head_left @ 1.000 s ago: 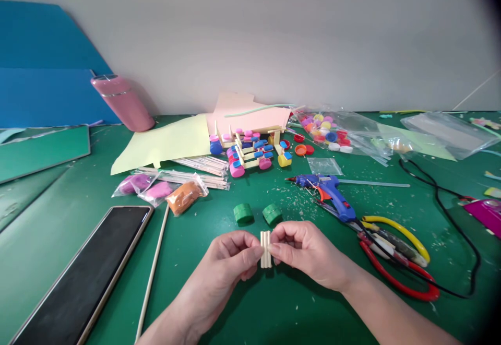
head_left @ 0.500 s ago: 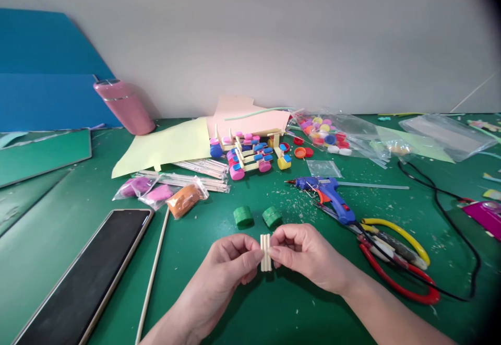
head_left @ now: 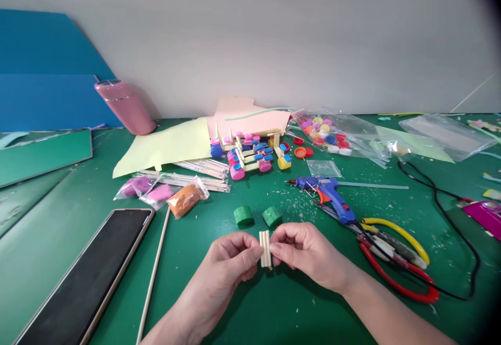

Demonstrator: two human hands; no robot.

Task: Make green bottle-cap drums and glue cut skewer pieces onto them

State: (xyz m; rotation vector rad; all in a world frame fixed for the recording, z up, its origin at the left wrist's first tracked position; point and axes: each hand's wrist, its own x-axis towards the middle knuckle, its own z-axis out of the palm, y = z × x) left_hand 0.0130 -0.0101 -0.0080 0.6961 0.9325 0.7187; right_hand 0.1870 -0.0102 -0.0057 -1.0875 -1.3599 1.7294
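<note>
Between my two hands is a small bundle of short wooden sticks (head_left: 265,249), lined up side by side and standing nearly upright. My left hand (head_left: 235,259) pinches its left edge between thumb and fingers. On the right edge, the thumb and fingers of my right hand (head_left: 299,253) are closed in the same way. Just beyond the fingertips sit two green bottle caps (head_left: 243,216), slightly apart from each other. A long thin wooden stick (head_left: 154,272) lies to the left of my left hand.
A blue glue gun (head_left: 326,191) and red-and-yellow-handled pliers (head_left: 395,256) lie on the right, with a black cord. Left are a phone (head_left: 86,277) and bagged clay (head_left: 186,199). Small models with colored wheels (head_left: 250,157) and a pink tumbler (head_left: 125,106) stand behind.
The bundle of sticks has risen slightly and tilted a little between my fingers; its lower ends look less even. Both hands keep their pinch. The things on the table stay put.
</note>
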